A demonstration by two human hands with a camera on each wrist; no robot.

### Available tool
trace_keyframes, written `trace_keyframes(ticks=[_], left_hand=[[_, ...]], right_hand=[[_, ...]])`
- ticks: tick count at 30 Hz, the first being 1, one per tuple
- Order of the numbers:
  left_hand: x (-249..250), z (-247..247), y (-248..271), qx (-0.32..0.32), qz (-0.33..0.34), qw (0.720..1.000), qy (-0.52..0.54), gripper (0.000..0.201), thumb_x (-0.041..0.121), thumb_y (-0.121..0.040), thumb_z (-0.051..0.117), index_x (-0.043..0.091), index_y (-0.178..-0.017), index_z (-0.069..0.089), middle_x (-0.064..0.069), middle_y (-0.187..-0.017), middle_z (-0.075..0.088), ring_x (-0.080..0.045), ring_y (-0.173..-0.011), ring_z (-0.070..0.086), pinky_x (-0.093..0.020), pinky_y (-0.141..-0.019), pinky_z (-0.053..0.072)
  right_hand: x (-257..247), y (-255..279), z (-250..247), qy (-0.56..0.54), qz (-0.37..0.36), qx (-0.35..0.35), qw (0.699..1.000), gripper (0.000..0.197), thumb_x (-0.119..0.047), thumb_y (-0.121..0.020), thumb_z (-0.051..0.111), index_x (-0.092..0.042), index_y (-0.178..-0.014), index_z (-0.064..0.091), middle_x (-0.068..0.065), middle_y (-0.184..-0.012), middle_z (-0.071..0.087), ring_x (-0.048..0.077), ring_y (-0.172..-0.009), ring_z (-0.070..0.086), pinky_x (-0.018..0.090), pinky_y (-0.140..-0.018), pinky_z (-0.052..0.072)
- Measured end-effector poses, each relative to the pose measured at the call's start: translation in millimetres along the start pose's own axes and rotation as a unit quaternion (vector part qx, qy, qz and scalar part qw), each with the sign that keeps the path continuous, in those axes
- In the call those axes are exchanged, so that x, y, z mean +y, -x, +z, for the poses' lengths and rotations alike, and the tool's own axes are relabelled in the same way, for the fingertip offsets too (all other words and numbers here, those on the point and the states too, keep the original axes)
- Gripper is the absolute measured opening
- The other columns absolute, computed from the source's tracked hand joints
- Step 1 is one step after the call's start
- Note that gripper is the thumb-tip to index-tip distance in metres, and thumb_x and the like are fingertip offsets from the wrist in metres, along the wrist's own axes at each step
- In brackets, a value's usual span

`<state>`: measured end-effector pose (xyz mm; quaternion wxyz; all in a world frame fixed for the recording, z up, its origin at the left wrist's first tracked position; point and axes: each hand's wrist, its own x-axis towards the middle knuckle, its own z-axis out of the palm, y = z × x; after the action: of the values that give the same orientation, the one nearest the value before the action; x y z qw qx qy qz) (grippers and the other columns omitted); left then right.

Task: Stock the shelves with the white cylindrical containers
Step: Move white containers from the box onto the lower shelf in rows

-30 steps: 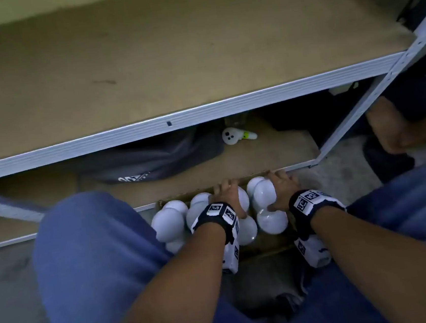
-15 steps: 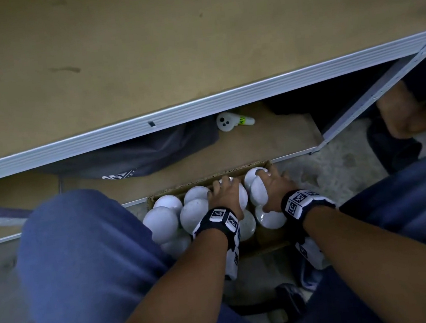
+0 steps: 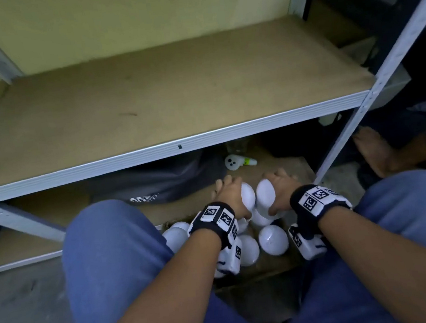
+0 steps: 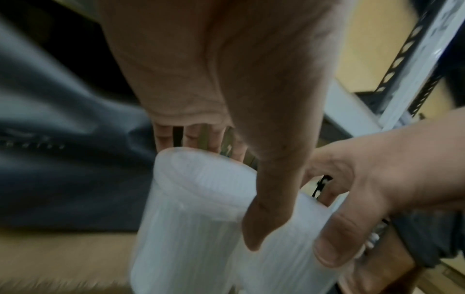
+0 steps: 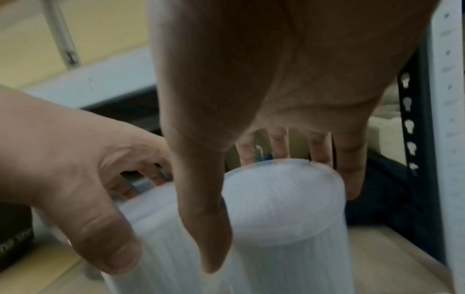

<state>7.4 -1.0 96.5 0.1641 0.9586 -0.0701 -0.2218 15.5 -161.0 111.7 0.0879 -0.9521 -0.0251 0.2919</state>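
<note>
My left hand (image 3: pixel 230 195) grips a white cylindrical container (image 3: pixel 247 196) by its upper part, thumb on the near side, fingers behind. My right hand (image 3: pixel 280 190) grips a second white container (image 3: pixel 265 195) the same way. The two containers are side by side, lifted above the cardboard box (image 3: pixel 272 268) on the floor. In the left wrist view the left container (image 4: pixel 191 208) shows its flat lid below the left hand's fingers (image 4: pixel 214 139). In the right wrist view the other container (image 5: pixel 281 204) sits under the right hand's thumb (image 5: pixel 201 199). Several more white containers (image 3: pixel 272 239) remain in the box.
A brown shelf board (image 3: pixel 162 95) with a white metal front rail (image 3: pixel 178 146) lies bare ahead. The lower shelf holds a dark bag (image 3: pixel 155 181) and a small white bottle (image 3: pixel 233 162). A metal upright (image 3: pixel 373 84) stands right. My blue-clad knees (image 3: pixel 110 247) flank the box.
Both hands have lifted a container each up out of the box. The head view has tilted upward, showing more of the bare shelf and the wall behind.
</note>
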Motion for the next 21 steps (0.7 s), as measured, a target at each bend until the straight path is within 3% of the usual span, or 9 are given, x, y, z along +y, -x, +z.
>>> trace_keyframes(ticks=[3, 7, 12, 16, 21], left_hand=[[9, -34, 21, 0.032, 0.02, 0.999, -0.011, 0.087, 0.036, -0.056, 0.082, 0.027, -0.131, 0.039, -0.004, -0.129, 0.037, -0.028, -0.122, 0.033, -0.045, -0.097, 0.039], [17, -77, 54, 0.074, 0.039, 0.996, -0.002, 0.085, 0.04, -0.058, 0.08, 0.029, -0.133, 0.039, -0.003, -0.128, 0.042, -0.028, -0.12, 0.036, -0.042, -0.093, 0.037], [25, -125, 88, 0.142, 0.063, 0.987, 0.033, 0.082, 0.038, -0.059, 0.078, 0.028, -0.132, 0.042, -0.002, -0.131, 0.045, -0.026, -0.123, 0.038, -0.043, -0.103, 0.039], [28, -162, 104, 0.192, 0.084, 0.977, 0.046, 0.079, 0.039, -0.058, 0.076, 0.028, -0.129, 0.046, 0.002, -0.13, 0.048, -0.023, -0.123, 0.041, -0.041, -0.104, 0.039], [20, -203, 109, 0.238, 0.087, 0.966, 0.053, 0.074, 0.041, -0.062, 0.075, 0.031, -0.13, 0.048, 0.008, -0.134, 0.049, -0.018, -0.126, 0.038, -0.032, -0.101, 0.038]], right_hand=[[-9, 25, -26, 0.003, -0.025, 0.032, 0.999, 0.091, -0.042, -0.053, 0.081, -0.028, -0.13, 0.036, 0.005, -0.124, 0.035, 0.037, -0.12, 0.04, 0.046, -0.095, 0.044], [-17, 61, -61, -0.012, -0.048, 0.08, 0.996, 0.098, -0.043, -0.059, 0.08, -0.031, -0.141, 0.028, 0.005, -0.132, 0.033, 0.04, -0.123, 0.036, 0.05, -0.095, 0.046], [-24, 98, -101, -0.056, -0.086, 0.15, 0.983, 0.097, -0.04, -0.06, 0.081, -0.033, -0.142, 0.03, 0.003, -0.137, 0.036, 0.035, -0.125, 0.036, 0.044, -0.099, 0.043], [-34, 115, -135, -0.082, -0.131, 0.192, 0.969, 0.086, -0.04, -0.058, 0.081, -0.034, -0.134, 0.04, -0.001, -0.135, 0.045, 0.028, -0.124, 0.043, 0.039, -0.097, 0.045], [-51, 121, -175, -0.109, -0.167, 0.235, 0.951, 0.074, -0.04, -0.061, 0.081, -0.033, -0.127, 0.05, -0.008, -0.133, 0.049, 0.019, -0.124, 0.045, 0.033, -0.097, 0.045]])
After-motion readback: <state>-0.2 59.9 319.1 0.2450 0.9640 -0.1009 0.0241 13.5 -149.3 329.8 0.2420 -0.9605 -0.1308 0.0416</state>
